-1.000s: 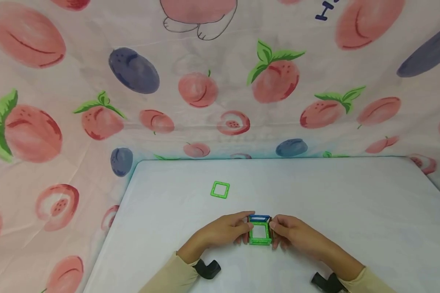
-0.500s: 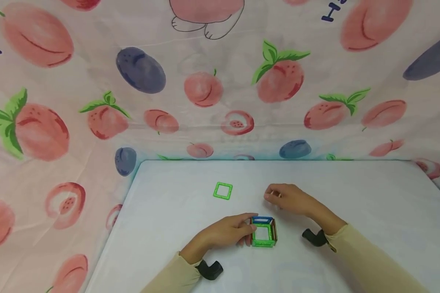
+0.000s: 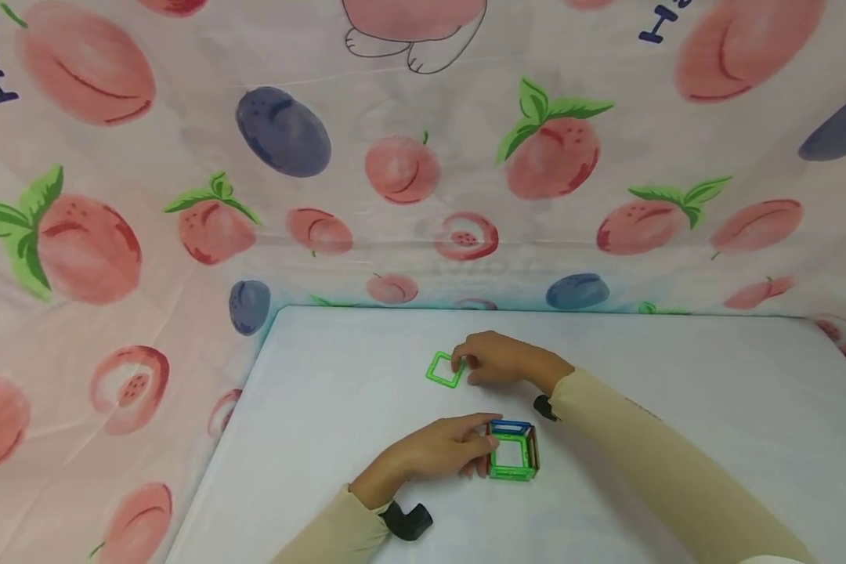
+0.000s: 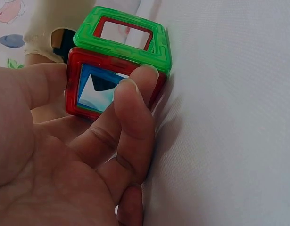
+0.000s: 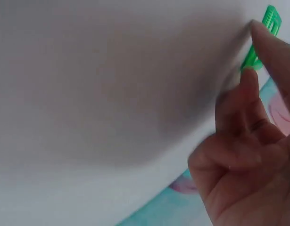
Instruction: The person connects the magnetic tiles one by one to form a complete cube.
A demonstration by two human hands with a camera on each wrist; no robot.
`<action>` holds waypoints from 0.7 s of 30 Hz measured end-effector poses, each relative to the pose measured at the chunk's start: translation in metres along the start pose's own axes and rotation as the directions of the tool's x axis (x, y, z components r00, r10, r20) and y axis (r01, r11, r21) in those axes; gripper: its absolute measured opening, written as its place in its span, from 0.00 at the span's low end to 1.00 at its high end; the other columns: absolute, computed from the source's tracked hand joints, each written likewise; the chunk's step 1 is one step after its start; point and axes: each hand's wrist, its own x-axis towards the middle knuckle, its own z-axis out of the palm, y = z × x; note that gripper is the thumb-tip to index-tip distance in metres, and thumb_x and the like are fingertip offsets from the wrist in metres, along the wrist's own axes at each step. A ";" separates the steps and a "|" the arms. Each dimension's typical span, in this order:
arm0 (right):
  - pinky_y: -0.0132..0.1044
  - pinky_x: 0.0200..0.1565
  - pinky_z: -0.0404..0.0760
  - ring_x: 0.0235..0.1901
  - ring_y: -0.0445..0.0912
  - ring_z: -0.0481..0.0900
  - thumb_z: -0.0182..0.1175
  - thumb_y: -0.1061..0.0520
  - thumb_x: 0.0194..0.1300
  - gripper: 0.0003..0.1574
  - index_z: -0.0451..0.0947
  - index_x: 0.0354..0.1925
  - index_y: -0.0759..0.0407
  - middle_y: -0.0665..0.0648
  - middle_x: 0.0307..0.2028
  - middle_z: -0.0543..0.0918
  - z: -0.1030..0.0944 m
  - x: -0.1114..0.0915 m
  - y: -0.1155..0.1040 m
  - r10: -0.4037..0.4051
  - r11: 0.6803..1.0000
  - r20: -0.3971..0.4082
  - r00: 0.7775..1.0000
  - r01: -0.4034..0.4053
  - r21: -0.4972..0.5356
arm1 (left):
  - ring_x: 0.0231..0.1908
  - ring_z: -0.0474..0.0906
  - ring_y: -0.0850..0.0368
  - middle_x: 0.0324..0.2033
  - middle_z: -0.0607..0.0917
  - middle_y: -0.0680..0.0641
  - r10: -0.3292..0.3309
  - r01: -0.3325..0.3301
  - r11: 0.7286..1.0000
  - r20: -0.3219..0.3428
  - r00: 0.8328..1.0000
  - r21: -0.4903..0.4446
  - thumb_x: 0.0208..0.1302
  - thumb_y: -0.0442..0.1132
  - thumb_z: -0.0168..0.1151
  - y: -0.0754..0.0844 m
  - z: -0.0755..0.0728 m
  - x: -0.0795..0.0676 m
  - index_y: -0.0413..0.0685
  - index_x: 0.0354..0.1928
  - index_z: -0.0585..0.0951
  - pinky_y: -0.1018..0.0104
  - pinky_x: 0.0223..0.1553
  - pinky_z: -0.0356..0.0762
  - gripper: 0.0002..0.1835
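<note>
A small box of magnetic tiles (image 3: pixel 511 473) stands on the white table, with green, blue and red frames joined together. My left hand (image 3: pixel 430 450) grips its left side. In the left wrist view, thumb and fingers meet the edges of a red tile (image 4: pixel 78 66) under a green tile (image 4: pixel 164 54). Farther back a loose green square magnetic tile (image 3: pixel 441 381) lies flat. My right hand (image 3: pixel 500 358) is over its right edge, fingers bent and thumb apart from the index finger. In the right wrist view the fingertips are beside that tile; firm contact cannot be made out.
The white table (image 3: pixel 677 439) ends at a back edge against a fruit-print cloth (image 3: pixel 465 180). Black wrist-worn cameras sit at both cuffs, one (image 3: pixel 407 522) near the left hand. The right sleeve (image 3: pixel 663 454) passes to the right of the box.
My right hand has left the box's right side and moved back and left to the loose green tile. My left hand stays at the box. The head view has shifted slightly.
</note>
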 end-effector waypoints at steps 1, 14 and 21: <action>0.39 0.45 0.75 0.36 0.43 0.72 0.69 0.57 0.66 0.09 0.85 0.45 0.46 0.48 0.34 0.78 0.000 0.000 0.001 0.015 1.000 -0.005 1.000 -0.015 -0.008 | 0.27 0.77 0.61 0.28 0.85 0.51 -0.002 0.002 1.000 -0.001 1.000 -0.002 0.78 0.52 0.53 0.000 0.000 0.000 0.60 0.74 0.69 0.71 0.40 0.73 0.26; 0.34 0.30 0.69 0.25 0.39 0.69 0.73 0.50 0.62 0.15 0.79 0.23 0.46 0.44 0.20 0.74 0.018 -0.093 0.028 0.175 0.984 -0.060 0.983 -0.174 0.032 | 0.28 0.78 0.59 0.28 0.86 0.52 -0.023 0.024 0.999 -0.029 0.999 0.030 0.78 0.52 0.54 0.004 0.001 -0.003 0.62 0.73 0.70 0.69 0.39 0.73 0.25; 0.31 0.29 0.67 0.26 0.36 0.67 0.73 0.52 0.63 0.11 0.80 0.28 0.47 0.43 0.23 0.71 0.011 -0.142 0.009 0.129 0.986 -0.205 0.970 -0.103 0.130 | 0.30 0.79 0.59 0.30 0.85 0.50 -0.004 0.004 1.000 -0.003 1.000 -0.010 0.81 0.51 0.49 0.001 -0.001 0.000 0.58 0.75 0.69 0.69 0.40 0.75 0.25</action>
